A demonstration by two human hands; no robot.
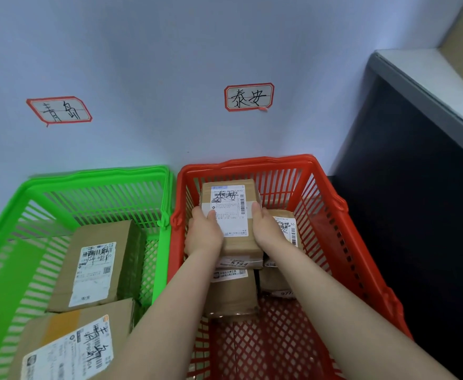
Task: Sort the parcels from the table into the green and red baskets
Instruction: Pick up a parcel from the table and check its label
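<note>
Two hands, left hand (205, 233) and right hand (266, 229), grip one brown cardboard parcel (231, 200) above stacked parcels (233, 294) in the red plastic basket (248, 160), at 3 o'clock from the green plastic basket (101, 173).

Left wall sign (59, 109) "青岛"; right wall sign (249, 96) and held parcel (229, 200) "泰安".

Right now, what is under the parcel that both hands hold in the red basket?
Under the parcel, gripped by left hand and right hand, other parcels lie in the red basket. Their tops are mostly covered.
</note>
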